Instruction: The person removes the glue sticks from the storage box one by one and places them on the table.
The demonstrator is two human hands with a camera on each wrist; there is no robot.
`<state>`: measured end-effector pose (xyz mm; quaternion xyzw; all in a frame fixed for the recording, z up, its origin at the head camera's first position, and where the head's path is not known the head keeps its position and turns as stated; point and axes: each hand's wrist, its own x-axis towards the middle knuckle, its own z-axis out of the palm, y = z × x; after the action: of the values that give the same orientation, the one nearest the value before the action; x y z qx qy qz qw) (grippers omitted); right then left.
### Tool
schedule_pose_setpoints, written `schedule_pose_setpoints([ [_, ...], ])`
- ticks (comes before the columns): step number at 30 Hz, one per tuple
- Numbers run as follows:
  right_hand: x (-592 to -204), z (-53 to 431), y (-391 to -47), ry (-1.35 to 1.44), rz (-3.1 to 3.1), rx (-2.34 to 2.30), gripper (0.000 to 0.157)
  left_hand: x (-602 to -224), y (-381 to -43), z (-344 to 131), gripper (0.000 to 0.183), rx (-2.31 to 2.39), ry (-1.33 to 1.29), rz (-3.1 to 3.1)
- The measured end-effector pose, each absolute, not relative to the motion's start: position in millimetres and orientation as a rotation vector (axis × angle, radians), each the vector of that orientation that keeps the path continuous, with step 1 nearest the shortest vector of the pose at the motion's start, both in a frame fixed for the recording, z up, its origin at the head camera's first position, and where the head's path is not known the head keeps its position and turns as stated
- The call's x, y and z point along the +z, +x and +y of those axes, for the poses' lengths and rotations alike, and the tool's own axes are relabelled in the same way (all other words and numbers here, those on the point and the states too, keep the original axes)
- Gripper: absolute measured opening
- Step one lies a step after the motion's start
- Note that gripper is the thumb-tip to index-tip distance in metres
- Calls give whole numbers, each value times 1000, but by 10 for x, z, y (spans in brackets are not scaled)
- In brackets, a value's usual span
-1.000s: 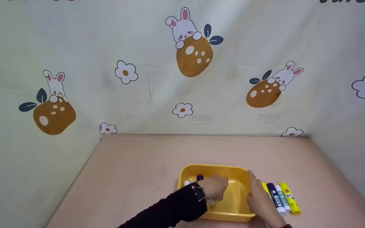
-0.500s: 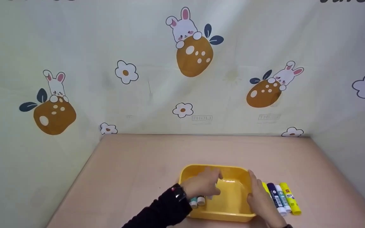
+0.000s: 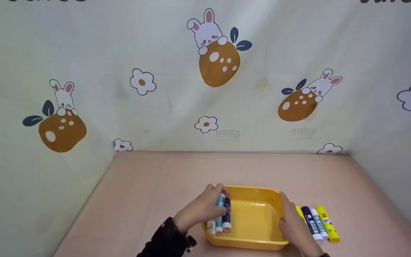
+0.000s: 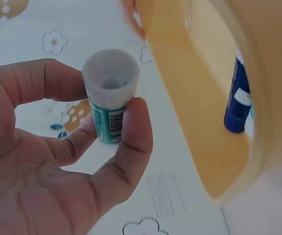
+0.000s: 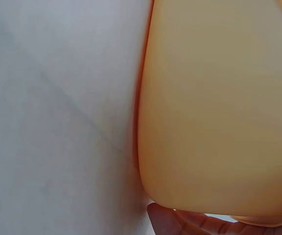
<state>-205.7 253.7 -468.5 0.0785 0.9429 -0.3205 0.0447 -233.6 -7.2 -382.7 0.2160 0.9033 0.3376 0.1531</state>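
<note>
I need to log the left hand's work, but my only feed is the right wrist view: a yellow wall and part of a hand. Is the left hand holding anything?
Observer: Yes. In the left wrist view, the left hand pinches a teal-and-white tube between thumb and fingers.
Operator: Thanks. Are there any tubes lying outside the container?
Observer: Yes. The head view shows a row of four tubes on the table, just to the right of the yellow tray.
</note>
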Motion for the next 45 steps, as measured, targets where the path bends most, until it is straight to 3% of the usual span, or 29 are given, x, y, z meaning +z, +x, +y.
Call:
schedule_pose_setpoints([
  [15,-4705,2551,-2082,304,2801,-1008,76,-4080,-2423,-795,38,1173,498,2573],
  [23,-4701,2573,-2068,303,2801,-1020,77,-4251,-2552,-942,34,1180,407,2545],
  [31,-4695,2567,-2048,259,2865,-990,78,-4408,-2648,-1135,46,1109,248,2569],
  [45,-4703,2544,-2064,275,2846,-1028,78,-4571,-2660,-1180,41,1066,154,2630],
])
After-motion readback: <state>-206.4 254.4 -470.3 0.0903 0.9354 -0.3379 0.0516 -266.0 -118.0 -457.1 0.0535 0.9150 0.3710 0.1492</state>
